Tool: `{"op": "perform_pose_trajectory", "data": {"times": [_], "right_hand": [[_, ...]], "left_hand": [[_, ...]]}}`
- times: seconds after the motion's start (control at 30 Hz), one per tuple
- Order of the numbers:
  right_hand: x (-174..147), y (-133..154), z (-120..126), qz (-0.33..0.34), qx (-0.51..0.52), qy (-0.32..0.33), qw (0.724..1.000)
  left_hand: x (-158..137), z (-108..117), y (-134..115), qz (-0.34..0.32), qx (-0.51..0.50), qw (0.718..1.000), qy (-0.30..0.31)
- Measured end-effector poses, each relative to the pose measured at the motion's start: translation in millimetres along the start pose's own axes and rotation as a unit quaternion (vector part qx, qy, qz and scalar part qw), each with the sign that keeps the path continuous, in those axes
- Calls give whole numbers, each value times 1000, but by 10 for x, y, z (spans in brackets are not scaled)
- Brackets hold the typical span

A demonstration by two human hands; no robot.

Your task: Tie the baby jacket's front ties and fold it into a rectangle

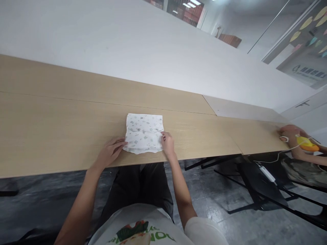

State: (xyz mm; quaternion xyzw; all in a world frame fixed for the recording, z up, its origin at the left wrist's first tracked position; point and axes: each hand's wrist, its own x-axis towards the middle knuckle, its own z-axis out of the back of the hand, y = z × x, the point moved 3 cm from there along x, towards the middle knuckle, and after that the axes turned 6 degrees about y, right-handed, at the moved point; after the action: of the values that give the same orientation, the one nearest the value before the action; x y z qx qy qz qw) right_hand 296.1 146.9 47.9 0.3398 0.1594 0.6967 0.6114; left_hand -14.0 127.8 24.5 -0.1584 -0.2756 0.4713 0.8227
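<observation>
A white cloth [143, 131] with a small dark print lies flat on the wooden table, folded into a rough square with a crease across its middle. Its near edge is wavy. At the lower left edge, my left hand [110, 151] has its fingers pressed together on the cloth. My right hand [168, 144] pinches the cloth's right edge between thumb and fingers, a little farther from me than the left. Under both hands, small parts of the fabric edge are hidden.
The light wooden table [63, 132] runs along a white wall [102, 47]. Far right, another person [304, 136] leans at the table beside a yellow and orange object [308, 144]. Black folding chairs [260, 183] stand below, with a white power strip [267, 174] on one.
</observation>
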Motion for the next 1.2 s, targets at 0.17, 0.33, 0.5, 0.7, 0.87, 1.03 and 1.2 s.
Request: {"op": "perform_pose_trajectory", "data": {"times": [0.17, 0.33, 0.5, 0.7, 0.87, 1.03, 1.2], "right_hand": [[-112, -273, 304, 89, -60, 70, 992], [-168, -354, 312, 152, -49, 109, 981], [-185, -363, 312, 151, 20, 102, 983], [-325, -246, 479, 102, 208, 120, 965], [-95, -199, 350, 5, 350, 63, 935], [405, -284, -100, -97, 378, -67, 918], [564, -355, -330, -135, 233, -59, 961]], "left_hand": [[20, 6, 63, 11, 31, 999, 35], [108, -42, 42, 20, 53, 995, 87], [138, -65, 65, 37, 5, 998, 53], [44, 1, -82, 49, -132, 990, 15], [298, 145, -178, 134, -252, 956, -72], [718, 116, 9, 250, -281, 912, -166], [803, -8, 176, 336, -185, 919, -92]]}}
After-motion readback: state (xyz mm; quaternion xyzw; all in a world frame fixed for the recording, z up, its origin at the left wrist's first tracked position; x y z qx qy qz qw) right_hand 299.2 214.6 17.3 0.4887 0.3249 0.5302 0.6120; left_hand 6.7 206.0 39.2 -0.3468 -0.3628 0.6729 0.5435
